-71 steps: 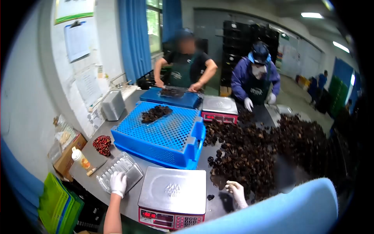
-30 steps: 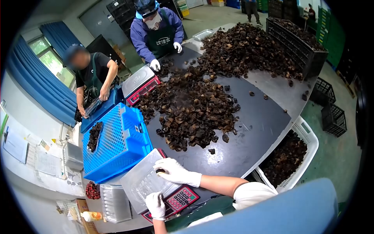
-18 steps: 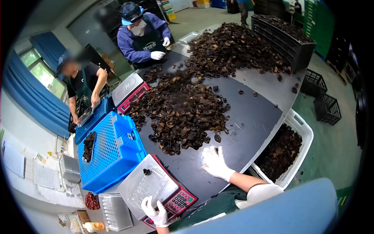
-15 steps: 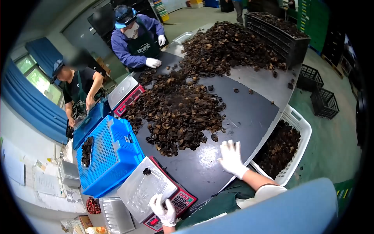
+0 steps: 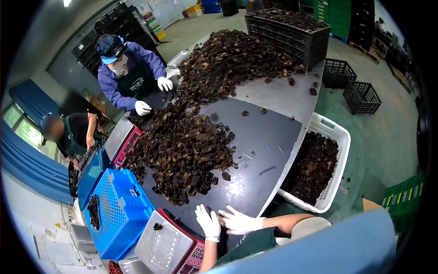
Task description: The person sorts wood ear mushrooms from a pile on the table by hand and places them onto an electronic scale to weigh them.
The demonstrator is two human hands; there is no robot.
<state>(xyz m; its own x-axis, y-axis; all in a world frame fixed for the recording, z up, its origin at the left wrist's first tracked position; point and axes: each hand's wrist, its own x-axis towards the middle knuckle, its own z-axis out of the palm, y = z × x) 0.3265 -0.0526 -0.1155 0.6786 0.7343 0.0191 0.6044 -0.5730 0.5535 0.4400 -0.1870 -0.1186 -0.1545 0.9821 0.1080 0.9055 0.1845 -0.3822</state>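
Observation:
My left hand (image 5: 208,223), in a white glove, reaches over the near edge of the dark table (image 5: 269,150) with its fingers stretched out. Close beside it is my right hand (image 5: 241,222), also gloved, its fingers spread and pointing left. A small brownish patch shows between the hands; I cannot make out what it is. Beyond them lies a heap of dark, curled wood ear mushrooms (image 5: 182,150). To the left of my left hand stands a red scale with a clear plastic tray (image 5: 162,249) on it, and one small dark piece (image 5: 158,226) rests there.
A blue perforated crate (image 5: 116,214) stands at left, near a second scale (image 5: 125,144). At right is a white basket (image 5: 340,155) of mushrooms. A larger pile (image 5: 228,59) and a black crate (image 5: 287,39) lie farther back. Two co-workers stand along the far left side.
My left hand has left the scale for the table. My right hand has come in beside it, nearer the table's front edge. The view has shifted, and a co-worker's hands now sit at the pile.

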